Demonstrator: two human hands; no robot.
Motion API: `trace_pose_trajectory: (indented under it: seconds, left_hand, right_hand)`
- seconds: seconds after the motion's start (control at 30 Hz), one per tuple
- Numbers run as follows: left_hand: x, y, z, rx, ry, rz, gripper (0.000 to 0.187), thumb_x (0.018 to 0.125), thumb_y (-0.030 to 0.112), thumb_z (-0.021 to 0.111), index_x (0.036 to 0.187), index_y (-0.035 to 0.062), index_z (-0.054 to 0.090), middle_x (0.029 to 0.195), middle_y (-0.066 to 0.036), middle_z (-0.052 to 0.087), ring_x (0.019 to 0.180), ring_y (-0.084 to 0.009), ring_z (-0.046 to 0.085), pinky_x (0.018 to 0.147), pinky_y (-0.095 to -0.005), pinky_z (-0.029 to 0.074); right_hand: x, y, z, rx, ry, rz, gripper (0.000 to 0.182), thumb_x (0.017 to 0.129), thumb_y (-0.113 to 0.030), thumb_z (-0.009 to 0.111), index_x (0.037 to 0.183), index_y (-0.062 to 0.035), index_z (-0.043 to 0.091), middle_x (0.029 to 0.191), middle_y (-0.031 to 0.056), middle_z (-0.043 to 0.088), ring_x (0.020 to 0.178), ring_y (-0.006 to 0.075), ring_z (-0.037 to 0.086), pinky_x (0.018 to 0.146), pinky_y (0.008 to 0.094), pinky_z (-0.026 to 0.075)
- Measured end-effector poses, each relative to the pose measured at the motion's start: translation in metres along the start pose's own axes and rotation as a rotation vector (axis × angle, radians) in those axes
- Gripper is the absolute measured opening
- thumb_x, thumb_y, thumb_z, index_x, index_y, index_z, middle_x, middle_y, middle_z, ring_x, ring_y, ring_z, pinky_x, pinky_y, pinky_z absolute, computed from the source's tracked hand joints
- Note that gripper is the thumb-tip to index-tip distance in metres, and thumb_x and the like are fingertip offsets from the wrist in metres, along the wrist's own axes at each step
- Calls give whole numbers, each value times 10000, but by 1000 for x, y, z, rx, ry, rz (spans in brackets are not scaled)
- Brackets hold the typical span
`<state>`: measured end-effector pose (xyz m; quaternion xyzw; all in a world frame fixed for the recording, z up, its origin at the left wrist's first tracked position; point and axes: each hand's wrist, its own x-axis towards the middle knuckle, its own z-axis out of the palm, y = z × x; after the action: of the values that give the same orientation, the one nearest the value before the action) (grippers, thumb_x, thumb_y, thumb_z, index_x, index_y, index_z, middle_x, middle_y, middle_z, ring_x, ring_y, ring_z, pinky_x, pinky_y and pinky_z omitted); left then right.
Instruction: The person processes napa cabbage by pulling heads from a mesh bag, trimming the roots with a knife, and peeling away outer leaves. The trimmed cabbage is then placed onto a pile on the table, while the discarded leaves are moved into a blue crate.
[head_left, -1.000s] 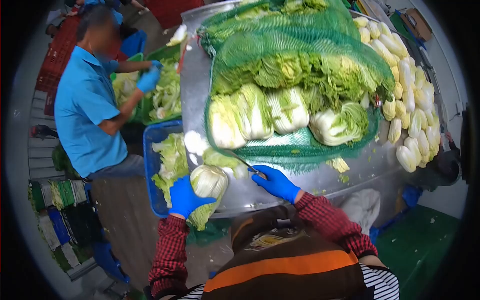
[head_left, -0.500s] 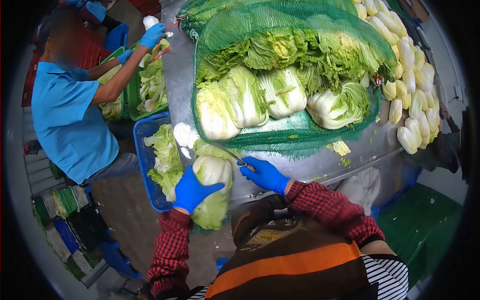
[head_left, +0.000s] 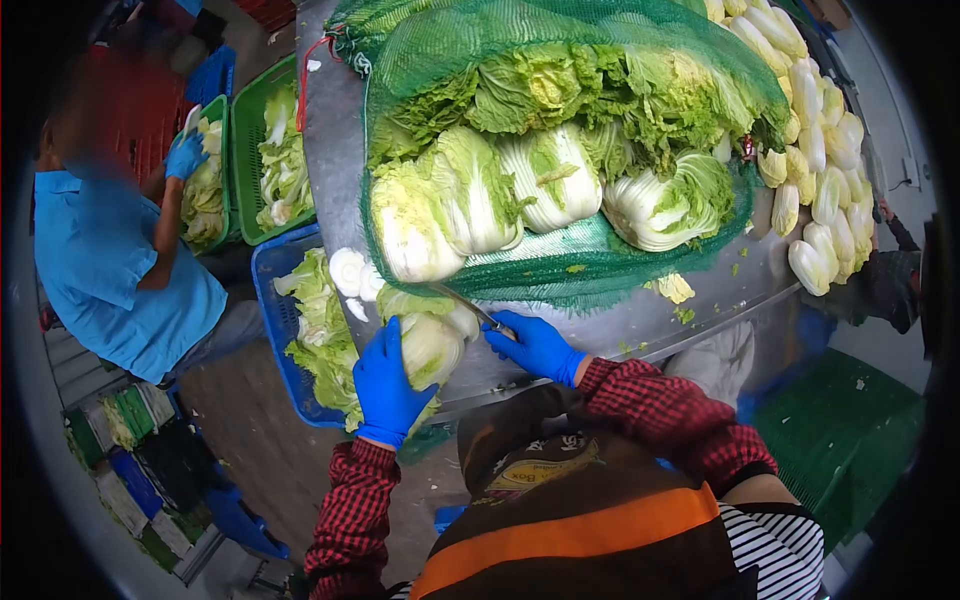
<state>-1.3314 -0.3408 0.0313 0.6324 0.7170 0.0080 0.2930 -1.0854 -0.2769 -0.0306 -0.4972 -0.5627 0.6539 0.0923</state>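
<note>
My left hand (head_left: 391, 388), in a blue glove, grips a napa cabbage (head_left: 432, 346) at the table's near left edge, thumb and fingers apart around its side. Loose outer leaves hang below the cabbage. In my right hand (head_left: 535, 347), also gloved in blue, is a knife (head_left: 464, 303) held by its handle, the blade pointing up and left beside the cabbage. Just beyond, a green mesh sack (head_left: 560, 283) lies with its mouth towards me and several napa cabbages (head_left: 553, 190) inside. White cut stem slices (head_left: 348, 272) lie left of the blade.
A blue crate (head_left: 262, 300) with trimmed leaves (head_left: 318, 340) stands against the table's left side. Beyond it are green baskets (head_left: 240, 150) of leaves and a co-worker in a blue shirt (head_left: 125, 265). Peeled cabbages (head_left: 828, 200) are piled on the metal table (head_left: 330, 190) at right.
The cabbage has turned and shifted under my left hand, which now lies further along its left side. My right hand keeps the knife nearly in place. The co-worker's arm has drawn back from the table.
</note>
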Motion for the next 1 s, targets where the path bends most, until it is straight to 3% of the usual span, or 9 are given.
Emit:
trace_pose_trajectory:
  seconds: [0.07,0.13,0.2,0.37,0.43,0.57,0.77,0.83,1.0]
  left_hand:
    - [-3,0,2,2,78,31,1181,500,439,912,1429,21,313,1366,-226,448,1230,-392,462,968,-461,413]
    - [-7,6,0,-17,87,21,1197,483,457,911,1426,20,317,1368,-231,442,1222,-401,461,967,-480,407]
    - [-9,11,8,-35,132,7,1207,460,493,907,1410,9,340,1324,-249,474,1158,-409,502,939,-489,424]
    - [-7,9,23,-50,229,-58,1145,484,493,899,1373,-8,380,1234,-250,540,1076,-399,559,897,-465,461]
    - [-12,6,24,-24,261,-21,1122,495,493,896,1361,-12,392,1203,-248,558,1048,-397,573,881,-458,472]
    - [-27,5,32,-65,213,-200,1085,530,497,882,1357,-7,393,1198,-244,555,1041,-402,568,879,-472,468]
    - [-28,2,45,34,266,-208,1094,529,519,870,1359,-8,391,1215,-243,550,1072,-399,556,889,-481,462]
    - [-27,1,47,56,280,-205,1135,523,502,885,1368,-47,363,1215,-260,548,1075,-404,560,899,-464,467]
    - [-27,-2,50,83,310,-167,1127,523,505,882,1363,-47,373,1207,-257,554,1063,-401,567,884,-465,474]
  right_hand:
    - [5,3,-4,110,-18,39,293,918,-319,584,1103,-96,624,895,179,658,812,385,636,713,425,503]
    - [4,5,-3,-78,41,-106,284,917,-318,582,1095,-100,621,882,177,656,791,386,635,696,434,502]
    - [2,2,-1,-118,56,-93,267,920,-319,577,1069,-103,622,874,175,655,792,386,635,692,438,499]
    - [-15,1,12,-140,37,7,219,925,-307,557,1007,-111,613,862,173,649,796,390,634,681,460,493]
    - [-25,4,22,-258,139,-162,189,916,-283,553,1001,-121,600,865,162,646,789,388,634,679,474,497]
    - [-36,2,40,-269,212,-225,162,908,-255,549,992,-119,581,856,152,638,768,382,635,668,483,501]
    - [-34,5,69,-421,279,-303,136,914,-226,542,918,-90,530,780,127,610,709,321,649,566,439,515]
    - [-34,3,72,-514,272,-328,119,891,-199,561,906,-88,523,773,112,607,690,289,654,533,411,518]
    - [-31,4,79,-622,302,-353,103,843,-124,567,922,-76,521,797,113,612,669,291,655,523,404,519]
